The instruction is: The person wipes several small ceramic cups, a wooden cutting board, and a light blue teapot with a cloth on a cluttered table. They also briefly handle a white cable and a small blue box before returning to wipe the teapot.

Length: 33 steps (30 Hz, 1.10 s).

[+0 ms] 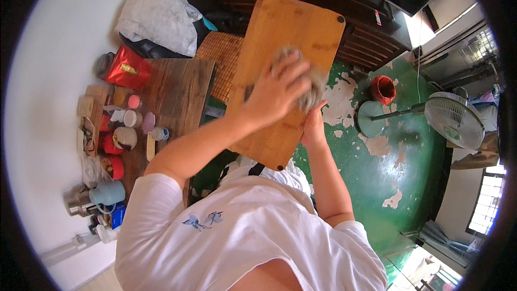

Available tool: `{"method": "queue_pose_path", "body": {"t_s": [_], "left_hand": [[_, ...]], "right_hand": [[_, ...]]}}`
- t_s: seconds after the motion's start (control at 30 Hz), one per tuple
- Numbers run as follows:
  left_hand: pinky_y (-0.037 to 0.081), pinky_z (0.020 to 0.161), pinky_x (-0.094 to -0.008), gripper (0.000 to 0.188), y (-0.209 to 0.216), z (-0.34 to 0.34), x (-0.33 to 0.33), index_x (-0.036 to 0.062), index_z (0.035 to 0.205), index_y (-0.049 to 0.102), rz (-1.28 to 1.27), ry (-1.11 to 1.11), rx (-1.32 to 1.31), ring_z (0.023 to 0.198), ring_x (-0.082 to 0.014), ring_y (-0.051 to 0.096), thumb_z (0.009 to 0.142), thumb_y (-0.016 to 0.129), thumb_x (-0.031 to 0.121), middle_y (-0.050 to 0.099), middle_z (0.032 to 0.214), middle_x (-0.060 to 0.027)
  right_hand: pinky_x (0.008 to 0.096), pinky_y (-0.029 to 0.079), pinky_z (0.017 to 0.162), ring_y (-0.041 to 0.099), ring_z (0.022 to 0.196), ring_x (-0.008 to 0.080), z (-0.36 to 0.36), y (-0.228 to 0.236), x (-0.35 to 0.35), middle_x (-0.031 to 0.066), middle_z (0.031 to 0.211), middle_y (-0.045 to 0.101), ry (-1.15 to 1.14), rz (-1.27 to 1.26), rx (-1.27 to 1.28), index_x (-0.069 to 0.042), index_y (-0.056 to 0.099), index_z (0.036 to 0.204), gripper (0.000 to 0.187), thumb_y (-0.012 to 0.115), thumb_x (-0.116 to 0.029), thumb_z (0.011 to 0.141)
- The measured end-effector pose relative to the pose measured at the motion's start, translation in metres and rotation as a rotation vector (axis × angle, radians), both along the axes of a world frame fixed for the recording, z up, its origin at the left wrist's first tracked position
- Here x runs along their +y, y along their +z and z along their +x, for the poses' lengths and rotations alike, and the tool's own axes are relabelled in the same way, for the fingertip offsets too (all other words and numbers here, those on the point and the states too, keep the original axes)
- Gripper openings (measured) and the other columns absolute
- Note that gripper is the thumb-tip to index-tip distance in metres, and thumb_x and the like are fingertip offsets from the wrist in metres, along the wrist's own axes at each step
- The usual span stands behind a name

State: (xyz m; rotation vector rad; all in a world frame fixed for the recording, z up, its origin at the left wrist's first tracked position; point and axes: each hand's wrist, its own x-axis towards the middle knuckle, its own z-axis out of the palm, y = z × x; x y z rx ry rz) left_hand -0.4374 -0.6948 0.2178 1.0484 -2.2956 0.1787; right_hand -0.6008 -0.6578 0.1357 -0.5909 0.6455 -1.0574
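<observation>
A wooden cutting board (291,21) with small dark feet at its corners is held up in front of me, its long side running away from my body. My left hand (277,89) presses a crumpled greyish cloth (315,90) against the middle of the board. The fingers curl over the cloth and are slightly smeared by motion. At the board's right edge my right hand (313,125) grips it low down. Part of the right hand's fingers is hidden behind the board.
On the left stands a wooden table (180,83) crowded with jars, a red bag (128,68) and a blue jug (106,193). A pedestal fan (455,120) and a red bucket (383,89) stand on the worn green floor (344,178). A dark cabinet (371,43) lies ahead.
</observation>
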Motion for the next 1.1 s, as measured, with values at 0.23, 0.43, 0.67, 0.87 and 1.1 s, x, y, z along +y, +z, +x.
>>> {"method": "queue_pose_path", "body": {"t_s": [0.23,0.43,0.67,0.87,1.1], "left_hand": [[0.037,0.095,-0.0515,0.051,0.055,0.001,-0.118,0.0151,0.119,0.055,-0.183,0.38,0.285,0.12,-0.0361,0.046,0.073,0.076,0.016,0.052,0.122,-0.0124],[0.044,0.089,-0.0482,0.052,0.038,-0.025,-0.081,0.0153,0.114,0.056,-0.185,-0.113,0.149,0.108,-0.0337,0.054,0.066,0.076,0.008,0.055,0.113,-0.0106],[0.042,0.096,-0.0478,0.03,0.001,0.006,-0.02,0.016,0.105,0.061,0.042,-0.142,-0.042,0.119,-0.0281,0.05,0.076,0.064,0.009,0.058,0.117,-0.0038],[0.038,0.094,-0.056,0.024,-0.01,0.006,0.073,0.0197,0.106,0.06,0.077,-0.291,-0.169,0.125,-0.0236,0.045,0.082,0.06,0.023,0.054,0.125,-0.0011],[0.037,0.092,-0.0517,0.025,0.01,0.058,0.055,0.0236,0.105,0.06,-0.029,0.392,-0.147,0.117,-0.0268,0.048,0.081,0.06,0.019,0.055,0.119,-0.003]], "right_hand": [[0.0314,0.055,0.074,0.065,0.093,0.0149,-0.003,0.007,0.003,0.0065,0.109,0.065,0.004,-0.234,0.326,-0.005,0.053,0.124,0.034,0.057,-0.025,0.097],[0.0258,0.054,0.057,0.064,0.089,0.0142,-0.019,0.031,-0.009,0.0063,0.106,0.064,-0.082,0.01,0.214,-0.004,0.055,0.122,0.033,0.06,-0.021,0.095],[0.0359,0.053,0.083,0.063,0.101,0.0213,-0.028,0.038,-0.03,0.0099,0.115,0.063,-0.324,0.015,0.029,-0.002,0.053,0.123,0.035,0.053,-0.026,0.098],[0.0419,0.046,0.099,0.055,0.118,0.0258,-0.04,0.05,-0.048,0.0079,0.131,0.056,-0.401,0.073,-0.062,-0.006,0.047,0.133,0.046,0.05,-0.034,0.098],[0.0423,0.044,0.101,0.053,0.121,0.026,-0.025,0.064,-0.053,0.0079,0.135,0.053,-0.371,0.031,-0.086,-0.006,0.045,0.135,0.048,0.047,-0.038,0.099]]}}
